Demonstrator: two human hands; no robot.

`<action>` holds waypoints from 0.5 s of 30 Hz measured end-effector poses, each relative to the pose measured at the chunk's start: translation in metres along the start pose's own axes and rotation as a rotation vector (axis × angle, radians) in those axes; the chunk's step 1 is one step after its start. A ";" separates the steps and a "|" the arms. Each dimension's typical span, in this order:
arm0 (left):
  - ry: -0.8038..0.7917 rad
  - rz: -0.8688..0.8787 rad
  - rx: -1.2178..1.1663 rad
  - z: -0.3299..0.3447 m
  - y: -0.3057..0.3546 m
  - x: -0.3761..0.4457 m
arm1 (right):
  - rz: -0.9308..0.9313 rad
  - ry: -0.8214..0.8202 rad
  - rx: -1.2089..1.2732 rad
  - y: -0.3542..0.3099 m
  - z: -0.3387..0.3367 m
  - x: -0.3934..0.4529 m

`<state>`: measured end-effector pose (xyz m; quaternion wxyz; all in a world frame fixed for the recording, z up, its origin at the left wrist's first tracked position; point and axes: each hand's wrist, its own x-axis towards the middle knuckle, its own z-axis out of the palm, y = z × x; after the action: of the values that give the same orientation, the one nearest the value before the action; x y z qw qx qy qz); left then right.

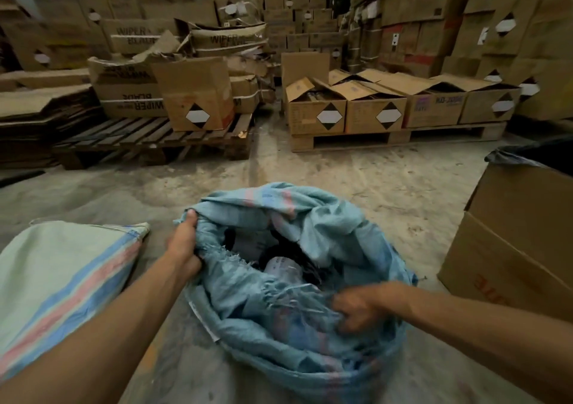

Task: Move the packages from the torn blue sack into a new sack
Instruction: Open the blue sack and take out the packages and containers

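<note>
Torn blue sack (310,335) sits on the concrete floor (310,168), centre foreground, mouth open upward with frayed edges. Packages (283,268) visible down inside the opening: one pale wrapped bundle plus dark items, low in the sack, between the two hands and touched by neither. Left hand (183,245) at the left rim of the mouth, fingers (191,217) and thumb clenched round a fold of the sack cloth. Right hand (362,306) at the near-right rim among the frayed strands; motion-blurred, fingers curled into the cloth, apparently grasping it, exact hold not clear. Loose folds of the sack's far side hang over part of the opening and cover some of the contents. Just left of the sack, apart from it: a pale green sack (62,282) with blue-pink stripes, lying flat on the floor. Right: a large cardboard box (521,242) lined with black plastic. Behind: two pallets (155,143) carrying cartons, with stacked cartons behind them.
</note>
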<state>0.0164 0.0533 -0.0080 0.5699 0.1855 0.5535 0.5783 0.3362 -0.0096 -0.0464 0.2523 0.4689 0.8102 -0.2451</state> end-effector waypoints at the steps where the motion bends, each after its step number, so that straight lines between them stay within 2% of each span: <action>1: 0.025 0.017 -0.008 -0.010 -0.002 0.026 | 0.035 -0.101 0.002 0.006 0.014 -0.004; 3: 0.038 0.051 0.018 -0.025 -0.014 0.065 | 0.076 -0.279 -0.024 0.017 0.029 -0.014; 4: 0.042 0.056 0.045 -0.024 -0.018 0.065 | 0.072 -0.307 -0.026 0.018 0.029 -0.019; 6: 0.049 0.078 0.149 -0.019 -0.029 0.059 | 0.008 -0.278 -0.004 0.011 0.015 -0.031; 9: 0.073 0.276 0.556 0.004 -0.026 -0.003 | -0.112 -0.105 0.105 -0.011 -0.025 -0.049; 11: 0.138 0.464 0.896 0.016 -0.028 -0.034 | -0.212 0.016 0.254 -0.024 -0.050 -0.050; 13: 0.240 0.796 1.208 0.016 -0.034 -0.061 | -0.241 0.080 0.487 -0.032 -0.063 -0.037; 14: 0.224 1.008 1.366 0.015 -0.040 -0.069 | -0.215 0.128 0.569 -0.033 -0.066 -0.027; 15: 0.140 1.170 1.544 0.013 -0.047 -0.072 | -0.178 0.221 0.584 -0.030 -0.070 -0.015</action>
<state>0.0686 -0.0159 -0.0138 -0.1207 0.7197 0.6334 0.2575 0.3043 0.0117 0.0205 -0.0047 0.4725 0.7660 -0.4359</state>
